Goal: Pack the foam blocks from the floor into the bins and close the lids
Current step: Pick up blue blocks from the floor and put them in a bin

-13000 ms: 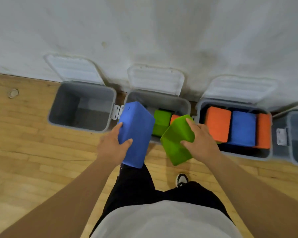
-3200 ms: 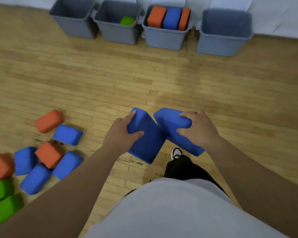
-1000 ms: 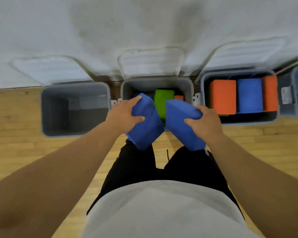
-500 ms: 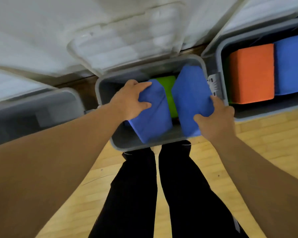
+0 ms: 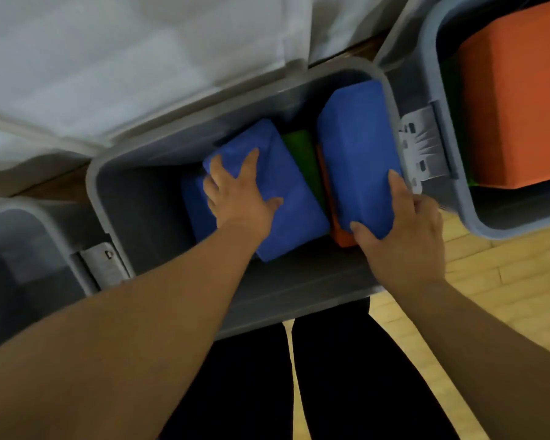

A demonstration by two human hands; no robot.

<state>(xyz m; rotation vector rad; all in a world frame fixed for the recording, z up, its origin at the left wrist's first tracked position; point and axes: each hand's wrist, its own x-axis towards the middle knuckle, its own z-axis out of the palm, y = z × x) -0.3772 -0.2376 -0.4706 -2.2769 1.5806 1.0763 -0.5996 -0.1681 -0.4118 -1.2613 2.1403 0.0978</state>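
Blocks: foam, so I judge them light, soft and a little springy; they will squash under a push and grip well on bare skin, with no risk of breakage.
Where to hold: best across the short end or with a flat palm on a broad face.
Left blue block (image 5: 294, 222): inside the middle bin (image 5: 146, 214), lying tilted, its near corner low against the front wall.
Right blue block (image 5: 356, 147): in the same bin, against the right wall, resting on an orange block (image 5: 340, 240), with a green block (image 5: 302, 154) between the two blue ones.
Left hand (image 5: 238, 198): fingers (image 5: 251, 160) spread and nearly straight, palm flat on the top face, pressing down, not curled round it.
Right hand (image 5: 404, 236): fingers (image 5: 394, 182) along the right side and thumb on the near end, pinching that end.
Lid (image 5: 140, 74): open, leaning back behind the bin.
Step, by my reading: seating both blocks; closing the lid comes later.
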